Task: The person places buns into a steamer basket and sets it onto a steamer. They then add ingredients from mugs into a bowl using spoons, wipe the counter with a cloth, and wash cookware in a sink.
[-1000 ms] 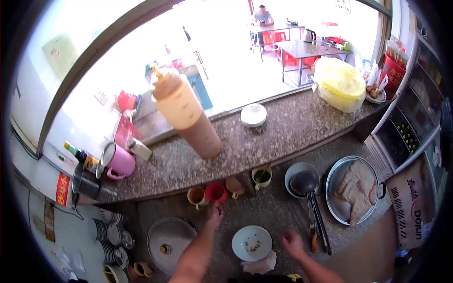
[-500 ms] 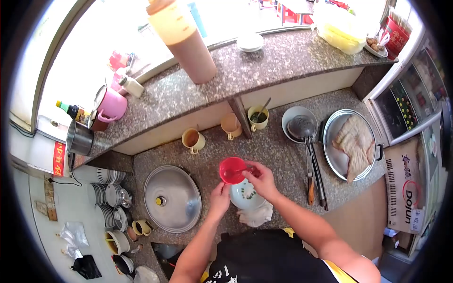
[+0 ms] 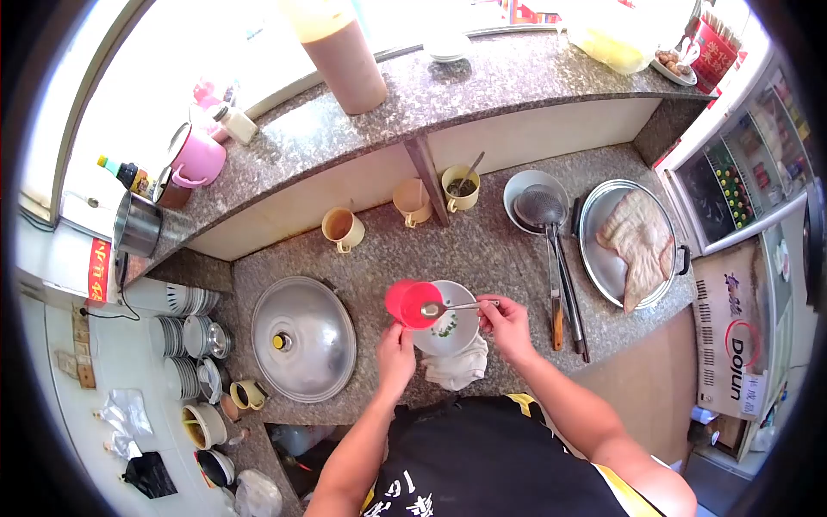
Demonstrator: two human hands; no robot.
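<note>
My left hand (image 3: 397, 355) grips a red plastic cup (image 3: 405, 297), tilted over the left edge of a white bowl (image 3: 466, 332). Between the fingers of my right hand (image 3: 508, 326) is the handle of a metal spoon (image 3: 454, 306). Its bowl end is at the cup's rim, above the white bowl; whether the two touch I cannot tell. Chopped green bits (image 3: 446, 326) lie in the bowl, along with something pale. A crumpled white cloth (image 3: 457, 365) rests against the bowl's near side.
A domed metal lid (image 3: 303, 353) lies to the left. Cream mugs (image 3: 343, 228) stand along the back. At right are a strainer (image 3: 540, 207) over a bowl, long-handled tools, and a metal pan (image 3: 603, 276) holding a flat pale piece of meat or dough (image 3: 636, 246). A raised ledge (image 3: 482, 86) runs behind.
My right hand has moved right and drawn the spoon out of the red cup to its rim. The cup has tipped. The whole view has shifted slightly.
</note>
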